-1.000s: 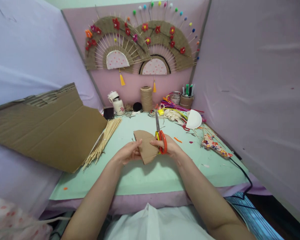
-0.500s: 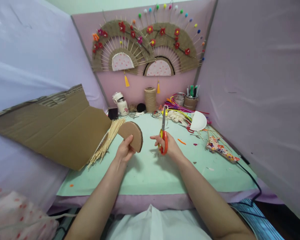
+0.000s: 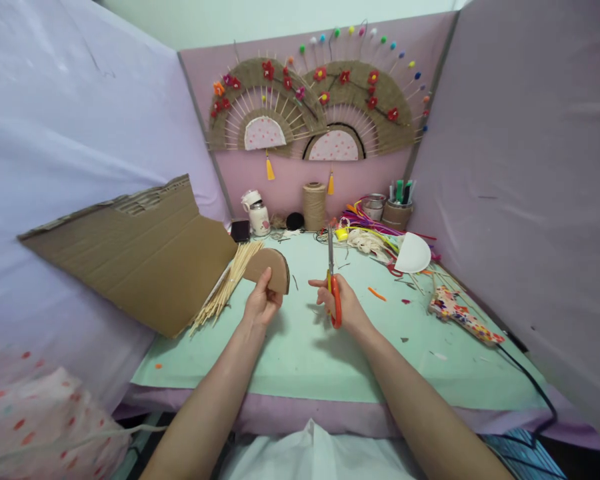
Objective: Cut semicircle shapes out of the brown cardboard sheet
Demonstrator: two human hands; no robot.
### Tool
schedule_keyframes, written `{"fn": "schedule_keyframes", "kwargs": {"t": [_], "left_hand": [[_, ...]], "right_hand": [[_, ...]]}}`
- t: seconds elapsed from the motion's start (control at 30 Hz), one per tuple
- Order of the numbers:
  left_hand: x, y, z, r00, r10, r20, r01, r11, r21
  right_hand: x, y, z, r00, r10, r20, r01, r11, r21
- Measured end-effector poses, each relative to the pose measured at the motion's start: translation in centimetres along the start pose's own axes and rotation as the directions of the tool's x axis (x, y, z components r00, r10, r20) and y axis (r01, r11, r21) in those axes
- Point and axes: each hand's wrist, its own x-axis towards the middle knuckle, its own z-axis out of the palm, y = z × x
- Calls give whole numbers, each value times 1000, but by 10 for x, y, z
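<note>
My left hand [image 3: 264,300] grips a half-round piece of brown cardboard [image 3: 271,268] by its lower edge, thumb across its face, held above the table. To the right, my right hand [image 3: 341,299] has the scissors [image 3: 336,300] with red and yellow handles hooked on it. Their blades look closed and point away from me, and my index finger sticks out to the left. The scissors and the cardboard are apart. Beside the cardboard, on its left, lies a bundle of thin wooden sticks [image 3: 225,293].
A large cardboard sheet [image 3: 145,260] leans at the left. A twine spool [image 3: 315,207] and a white bottle [image 3: 257,215] stand at the back. At the right lie a white half-round piece [image 3: 413,254] and a flower-patterned corded tool [image 3: 463,315]. Decorated fans [image 3: 400,127] hang behind.
The cardboard was between both hands; my right hand has let go of it and moved apart with the scissors. My left hand has turned the piece, curved edge now up and right. The view has shifted.
</note>
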Motion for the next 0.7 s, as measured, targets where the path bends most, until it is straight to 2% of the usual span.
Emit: {"fn": "schedule_keyframes", "kwargs": {"t": [0.2, 0.33, 0.47, 0.6, 0.7], "left_hand": [[-1, -1, 1, 1000, -12, -7, 12, 1000, -20], [1, -2, 1, 999, 42, 18, -42, 999, -22], [1, 0, 13, 995, 97, 36, -96, 995, -33], [0, -4, 31, 989, 141, 53, -138, 988, -63], [2, -13, 39, 985, 161, 65, -155, 984, -85]], "right_hand": [[-3, 2, 4, 999, -27, 31, 30, 994, -104], [-2, 8, 6, 999, -30, 38, 36, 987, -154], [-2, 12, 7, 999, -32, 32, 39, 967, -253], [-4, 9, 7, 1000, -2, 30, 16, 885, -465], [-5, 6, 9, 1000, -23, -9, 14, 822, -570]]}}
